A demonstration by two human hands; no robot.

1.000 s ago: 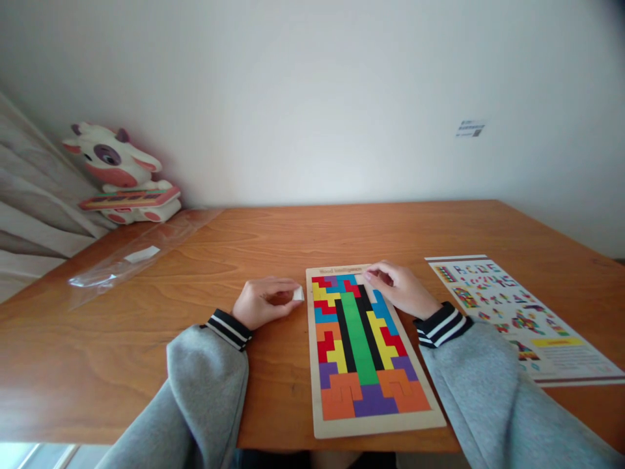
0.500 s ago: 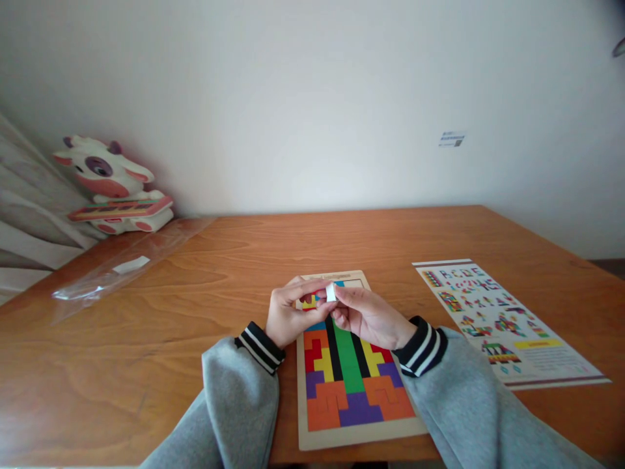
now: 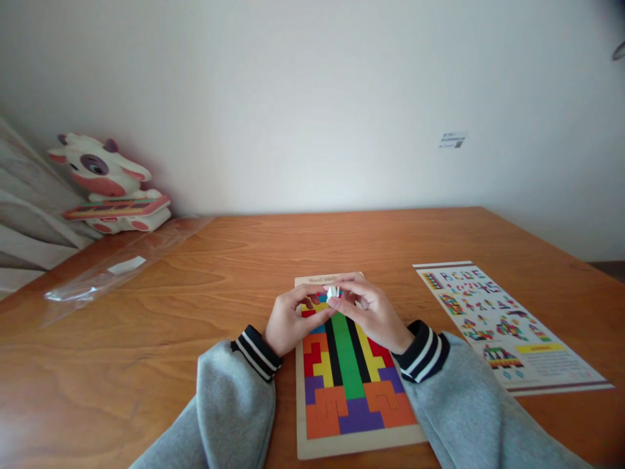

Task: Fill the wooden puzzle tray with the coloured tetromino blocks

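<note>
A small white piece [image 3: 333,292] is held up over the far part of the puzzle board, its exact kind too small to make out. My left hand [image 3: 289,318] pinches it from the left, thumb below and fingers above. From the right, my right hand [image 3: 375,311] grips the same piece between thumb and fingers. Beneath both hands lies a wooden puzzle board [image 3: 301,417] with a pale rim, filled with green, black, yellow, red, orange and purple block pieces. My hands hide part of its far end.
A printed sheet of coloured block patterns [image 3: 532,348] lies to the right. At the back left, a toy cow with a keyboard [image 3: 114,195] stands beside a clear plastic bag [image 3: 97,280]. All rest on a wooden table [image 3: 195,312] against a wall.
The white piece has been turned between my fingers and shows a different side. My right fingers have shifted up over its top, while my left hand stays nearly in place.
</note>
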